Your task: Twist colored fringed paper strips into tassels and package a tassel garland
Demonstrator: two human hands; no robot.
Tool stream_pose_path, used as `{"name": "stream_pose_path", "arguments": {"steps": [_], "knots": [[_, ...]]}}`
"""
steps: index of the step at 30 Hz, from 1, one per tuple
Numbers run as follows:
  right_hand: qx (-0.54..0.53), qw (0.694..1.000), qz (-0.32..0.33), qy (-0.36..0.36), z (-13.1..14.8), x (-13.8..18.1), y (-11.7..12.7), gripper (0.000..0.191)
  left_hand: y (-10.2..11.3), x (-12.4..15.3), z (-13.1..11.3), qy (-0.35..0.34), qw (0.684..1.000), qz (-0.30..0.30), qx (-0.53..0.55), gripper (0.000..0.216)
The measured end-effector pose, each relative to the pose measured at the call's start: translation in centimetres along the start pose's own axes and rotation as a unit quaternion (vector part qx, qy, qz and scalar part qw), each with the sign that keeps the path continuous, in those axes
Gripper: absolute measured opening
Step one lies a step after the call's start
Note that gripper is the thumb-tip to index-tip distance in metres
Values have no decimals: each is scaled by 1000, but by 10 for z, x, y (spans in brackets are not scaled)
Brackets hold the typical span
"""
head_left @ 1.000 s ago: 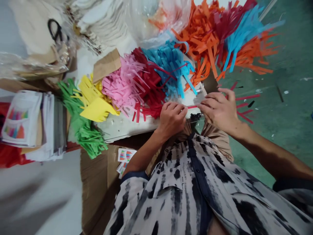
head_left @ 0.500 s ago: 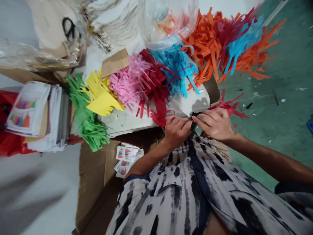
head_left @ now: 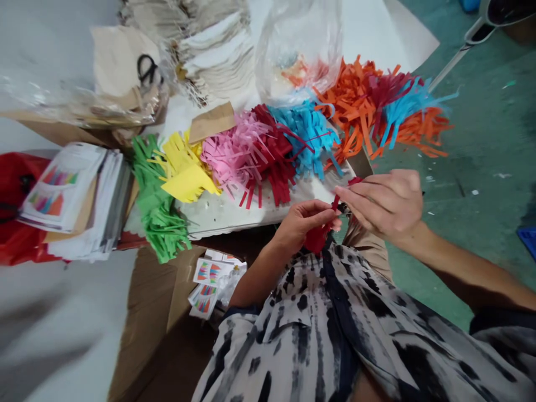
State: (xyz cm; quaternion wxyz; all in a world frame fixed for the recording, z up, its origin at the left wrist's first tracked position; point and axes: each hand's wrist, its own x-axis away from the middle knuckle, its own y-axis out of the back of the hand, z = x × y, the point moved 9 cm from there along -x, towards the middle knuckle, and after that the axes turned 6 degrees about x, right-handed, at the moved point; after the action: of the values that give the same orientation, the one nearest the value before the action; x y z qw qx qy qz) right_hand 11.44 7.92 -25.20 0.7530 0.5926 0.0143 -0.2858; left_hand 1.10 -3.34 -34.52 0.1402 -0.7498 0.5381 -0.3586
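Close in front of my shirt, at the table's front edge, my two hands meet over a piece of red fringed tissue paper. My left hand is closed on it, thumb against the fingers, and part of the paper hangs below the hand. My right hand pinches a thin red strip of the same paper near its fingertips. On the table lie fringed bundles in a row: green, yellow, pink, dark red, blue and orange.
Stacked printed cards stand at the left beside a red bag. Scissors with black handles lie at the back left. A clear plastic bag sits behind the bundles. Below the table, an open cardboard box has more printed cards near it.
My hands held the red paper stretched low between them; now it is gathered in my left hand, and my right hand has risen with a strip. The view has also shifted.
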Motion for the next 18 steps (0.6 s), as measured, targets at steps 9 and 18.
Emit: {"name": "stream_pose_path", "arguments": {"steps": [9, 18], "knots": [[-327, 924, -90, -174, -9, -32, -19, 30, 11, -12, -62, -249, 957, -77, -130, 32], [-333, 935, -23, -124, 1, -64, -28, 30, 24, -13, -73, -243, 958, -121, -88, 45]]}}
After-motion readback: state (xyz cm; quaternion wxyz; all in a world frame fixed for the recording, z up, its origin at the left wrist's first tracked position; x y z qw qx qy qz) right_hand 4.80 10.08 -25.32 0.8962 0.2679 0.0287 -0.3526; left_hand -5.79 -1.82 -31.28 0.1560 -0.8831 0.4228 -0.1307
